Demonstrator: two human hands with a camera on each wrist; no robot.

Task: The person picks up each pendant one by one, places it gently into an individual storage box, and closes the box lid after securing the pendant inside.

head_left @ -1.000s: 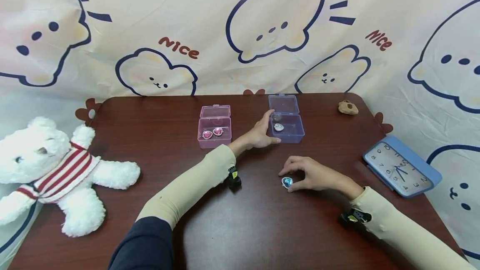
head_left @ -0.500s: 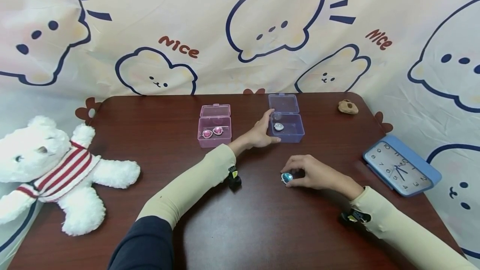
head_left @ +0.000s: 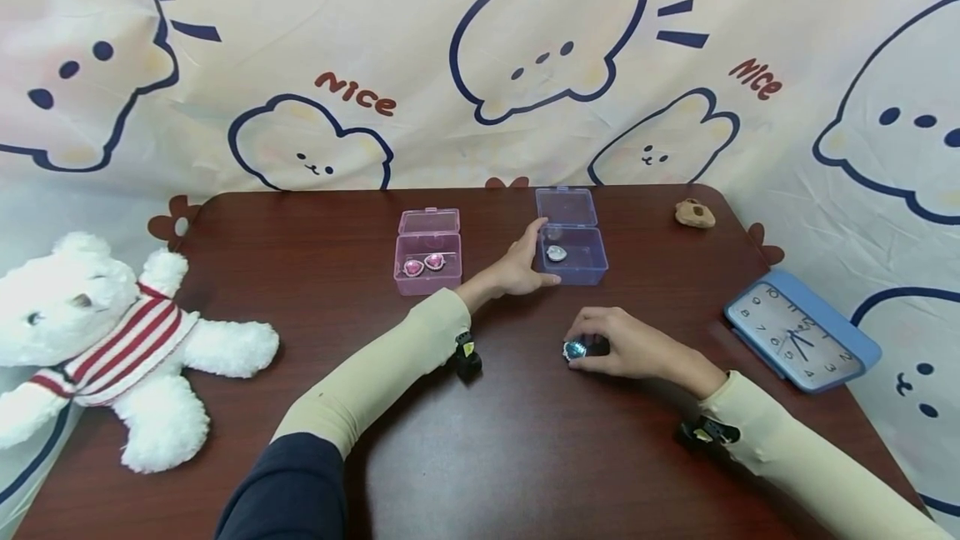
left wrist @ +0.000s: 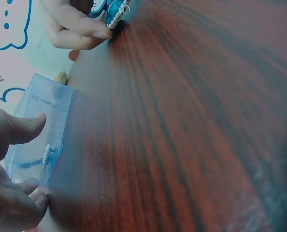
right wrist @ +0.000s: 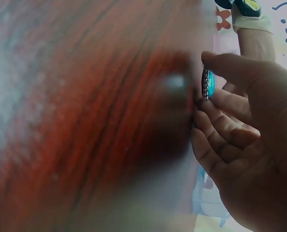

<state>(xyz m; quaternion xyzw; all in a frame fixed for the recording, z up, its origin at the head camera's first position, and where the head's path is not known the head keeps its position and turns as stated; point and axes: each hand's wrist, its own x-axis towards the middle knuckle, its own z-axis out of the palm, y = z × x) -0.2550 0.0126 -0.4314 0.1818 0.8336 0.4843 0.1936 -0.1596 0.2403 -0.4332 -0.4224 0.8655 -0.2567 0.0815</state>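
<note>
A blue gem with a silver beaded rim (head_left: 574,350) is pinched between the thumb and fingers of my right hand (head_left: 628,344), low over the table. The right wrist view has this gem (right wrist: 208,84) edge-on. My left hand (head_left: 513,269) grips the left side of an open bluish-purple clear plastic box (head_left: 585,269), thumb at its front and fingers further back. Inside that box lies a clear gem with a silver rim (head_left: 557,253). An open pink clear box (head_left: 427,283) stands to the left, holding two pink heart-shaped gems (head_left: 435,262).
A white teddy bear (head_left: 142,357) in a striped shirt lies at the left. A blue-framed clock (head_left: 798,332) leans at the right edge. Near the back right corner sits a small tan object (head_left: 694,213). A patterned cloth (head_left: 525,23) hangs behind the table (head_left: 450,457).
My right hand has drawn the blue gem slightly back and tilted it, its face now seen flatter. The left hand and both boxes stay in place.
</note>
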